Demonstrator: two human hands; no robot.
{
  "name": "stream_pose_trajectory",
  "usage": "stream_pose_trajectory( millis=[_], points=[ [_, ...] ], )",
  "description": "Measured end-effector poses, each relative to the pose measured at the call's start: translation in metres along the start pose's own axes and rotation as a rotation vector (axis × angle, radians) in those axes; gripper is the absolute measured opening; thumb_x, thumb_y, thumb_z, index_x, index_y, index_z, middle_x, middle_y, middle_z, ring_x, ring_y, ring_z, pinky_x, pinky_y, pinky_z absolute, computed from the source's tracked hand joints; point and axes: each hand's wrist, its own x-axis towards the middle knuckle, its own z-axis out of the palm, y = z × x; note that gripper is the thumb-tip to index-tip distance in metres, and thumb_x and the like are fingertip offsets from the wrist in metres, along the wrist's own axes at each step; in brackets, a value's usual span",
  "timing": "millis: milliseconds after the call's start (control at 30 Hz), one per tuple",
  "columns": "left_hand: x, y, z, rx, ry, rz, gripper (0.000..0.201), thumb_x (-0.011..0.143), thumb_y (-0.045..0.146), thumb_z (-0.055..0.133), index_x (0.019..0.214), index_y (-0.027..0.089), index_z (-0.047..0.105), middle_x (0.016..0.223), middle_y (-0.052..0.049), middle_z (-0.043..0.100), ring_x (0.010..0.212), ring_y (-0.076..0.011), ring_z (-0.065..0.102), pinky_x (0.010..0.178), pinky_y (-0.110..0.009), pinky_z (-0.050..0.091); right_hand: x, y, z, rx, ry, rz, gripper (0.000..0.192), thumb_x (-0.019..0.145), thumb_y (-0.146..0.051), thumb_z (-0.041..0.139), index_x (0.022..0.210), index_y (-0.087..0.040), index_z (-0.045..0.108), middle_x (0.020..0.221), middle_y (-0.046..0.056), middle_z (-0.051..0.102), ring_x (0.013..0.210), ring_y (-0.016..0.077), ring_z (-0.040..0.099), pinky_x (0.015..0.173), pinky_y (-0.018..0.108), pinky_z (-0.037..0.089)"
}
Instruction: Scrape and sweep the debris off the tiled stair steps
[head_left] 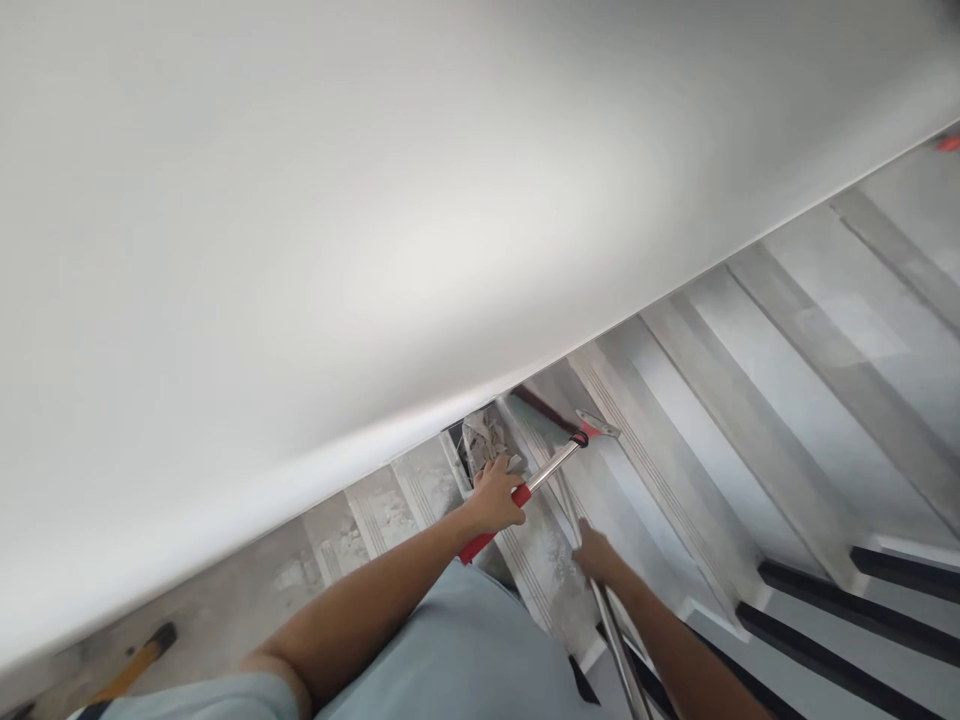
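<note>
My left hand (496, 497) is closed around the red grip of a long-handled scraper (555, 465). Its silver shaft points up and right to a red head with a flat blade, over the stair steps. Lower right, my right hand (594, 553) wraps round the metal pole of a broom (619, 640). The broom's dark, narrow head (544, 408) lies across a step by the wall, partly behind the scraper. Just beyond my left hand is a crumpled, greyish-white heap (486, 435) in a dark-edged holder; I cannot make out exactly what it is.
A large white wall (375, 250) borders the stairs (697, 420). Dust and pale debris (390, 515) lie on several steps. Black railing bars (817, 600) line the right side. A yellow-handled tool with a black end (139, 660) is at lower left.
</note>
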Motion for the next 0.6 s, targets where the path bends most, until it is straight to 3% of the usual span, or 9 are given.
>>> stream_pose_trajectory(
  millis=[133, 233, 333, 400, 500, 600],
  points=[
    [0.001, -0.002, 0.001, -0.035, 0.029, -0.001, 0.054, 0.055, 0.031, 0.069, 0.108, 0.021, 0.070, 0.136, -0.013, 0.039, 0.124, -0.0355, 0.039, 0.105, -0.050, 0.031, -0.068, 0.049, 0.027, 0.079, -0.090, -0.174, 0.077, 0.064, -0.007, 0.045, 0.141, -0.010, 0.042, 0.109, 0.012, 0.068, 0.090, 0.0201, 0.067, 0.075, 0.024, 0.050],
    [0.000, -0.002, 0.001, -0.043, 0.004, 0.008, 0.056, 0.055, 0.032, 0.069, 0.110, 0.022, 0.069, 0.140, -0.013, 0.037, 0.127, -0.0352, 0.036, 0.107, -0.049, 0.030, -0.100, 0.081, 0.024, 0.118, -0.066, -0.084, 0.081, 0.066, -0.008, 0.041, 0.147, -0.014, 0.034, 0.101, 0.010, 0.070, 0.073, 0.0196, 0.067, 0.065, 0.027, 0.051],
    [0.001, -0.003, 0.002, -0.041, 0.003, 0.016, 0.057, 0.054, 0.031, 0.069, 0.111, 0.022, 0.069, 0.142, -0.014, 0.036, 0.127, -0.0363, 0.036, 0.106, -0.051, 0.030, -0.086, 0.081, 0.012, 0.097, 0.008, 0.038, 0.076, 0.074, -0.009, 0.038, 0.149, -0.006, 0.025, 0.088, 0.012, 0.070, 0.063, 0.0191, 0.065, 0.060, 0.028, 0.050],
    [0.003, -0.004, 0.003, -0.037, 0.018, 0.018, 0.057, 0.054, 0.032, 0.069, 0.110, 0.021, 0.069, 0.139, -0.015, 0.038, 0.124, -0.0366, 0.038, 0.104, -0.053, 0.032, -0.061, 0.066, 0.008, 0.050, 0.056, 0.044, 0.073, 0.077, -0.009, 0.039, 0.148, 0.000, 0.023, 0.095, 0.017, 0.069, 0.070, 0.0191, 0.066, 0.063, 0.027, 0.050],
    [0.005, -0.005, 0.004, -0.036, 0.034, 0.020, 0.057, 0.054, 0.033, 0.070, 0.109, 0.020, 0.069, 0.134, -0.015, 0.041, 0.122, -0.0364, 0.040, 0.102, -0.052, 0.033, -0.032, 0.039, 0.016, -0.050, 0.033, 0.037, 0.073, 0.078, -0.007, 0.039, 0.147, 0.004, 0.019, 0.102, 0.022, 0.067, 0.076, 0.0196, 0.067, 0.065, 0.026, 0.050],
    [0.005, -0.004, 0.005, -0.011, 0.016, 0.015, 0.057, 0.055, 0.034, 0.070, 0.110, 0.021, 0.069, 0.136, -0.015, 0.039, 0.124, -0.0376, 0.037, 0.103, -0.053, 0.031, -0.035, 0.035, 0.031, -0.137, -0.026, -0.038, 0.074, 0.076, -0.004, 0.040, 0.148, 0.000, 0.023, 0.102, 0.020, 0.068, 0.083, 0.0203, 0.068, 0.069, 0.025, 0.050]
  ],
)
